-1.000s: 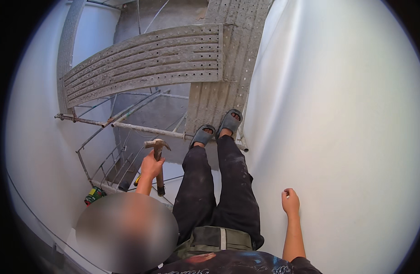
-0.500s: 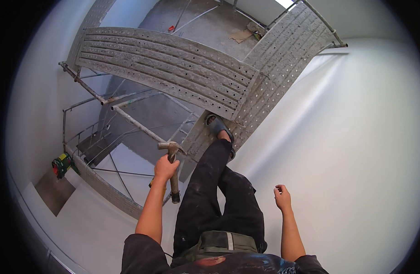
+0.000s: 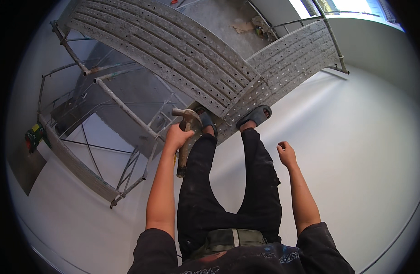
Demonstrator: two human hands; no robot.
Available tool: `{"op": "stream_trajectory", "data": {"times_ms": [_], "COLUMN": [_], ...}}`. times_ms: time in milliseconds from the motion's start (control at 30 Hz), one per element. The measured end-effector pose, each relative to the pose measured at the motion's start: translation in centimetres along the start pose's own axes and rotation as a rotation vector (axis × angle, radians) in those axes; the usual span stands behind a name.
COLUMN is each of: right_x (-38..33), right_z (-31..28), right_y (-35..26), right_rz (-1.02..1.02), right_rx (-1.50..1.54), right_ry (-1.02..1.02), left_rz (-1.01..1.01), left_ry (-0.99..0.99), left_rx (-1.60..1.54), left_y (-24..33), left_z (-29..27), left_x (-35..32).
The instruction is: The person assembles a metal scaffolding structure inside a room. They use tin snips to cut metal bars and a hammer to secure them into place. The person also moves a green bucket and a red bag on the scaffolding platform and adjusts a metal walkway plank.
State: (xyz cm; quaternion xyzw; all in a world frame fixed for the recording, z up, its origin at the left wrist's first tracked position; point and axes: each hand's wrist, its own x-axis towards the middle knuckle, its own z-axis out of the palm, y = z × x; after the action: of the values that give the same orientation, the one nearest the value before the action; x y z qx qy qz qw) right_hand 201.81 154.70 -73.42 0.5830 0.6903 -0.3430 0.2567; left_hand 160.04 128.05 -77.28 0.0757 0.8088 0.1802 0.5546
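Observation:
My left hand [image 3: 177,137] is wrapped round a claw hammer [image 3: 183,153] near its head. The worn head points up and forward, and the handle hangs down beside my left leg. My right hand [image 3: 286,154] hangs out to the right, away from any surface, with its fingers curled in. Whatever it may hold is hidden or too small to tell. Both my feet, in grey slippers, stand on a perforated metal scaffold plank [image 3: 283,82].
A second perforated plank [image 3: 164,50] overlaps mine ahead on the left. Scaffold tubes [image 3: 123,107] rise at the left, with open drops between them. A green and red tool [image 3: 35,136] sits on a lower plank at far left. A white wall [image 3: 356,150] stands at the right.
I have stepped along the plank; my right foot now stands apart, to the right of the left one. The hammer has moved up and right with my left hand. A window shows at top right.

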Motion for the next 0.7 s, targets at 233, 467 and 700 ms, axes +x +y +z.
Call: {"op": "stream_trajectory", "data": {"times_ms": [233, 467, 700], "right_x": [13.3, 27.0, 38.0], "right_z": [0.4, 3.3, 7.8], "right_y": [-1.2, 0.3, -1.4], "right_rz": [-0.034, -0.079, -0.176], "right_rx": [-0.044, -0.105, -0.18], "right_ry": [-0.016, 0.029, 0.053], "left_rz": [-0.02, -0.271, -0.374], "left_ry": [0.034, 0.129, 0.216], "left_rx": [-0.343, -0.968, -0.498], "left_y": [6.2, 2.9, -0.4], "left_z": [3.3, 16.7, 31.3], "left_x": [3.4, 12.5, 15.6]}}
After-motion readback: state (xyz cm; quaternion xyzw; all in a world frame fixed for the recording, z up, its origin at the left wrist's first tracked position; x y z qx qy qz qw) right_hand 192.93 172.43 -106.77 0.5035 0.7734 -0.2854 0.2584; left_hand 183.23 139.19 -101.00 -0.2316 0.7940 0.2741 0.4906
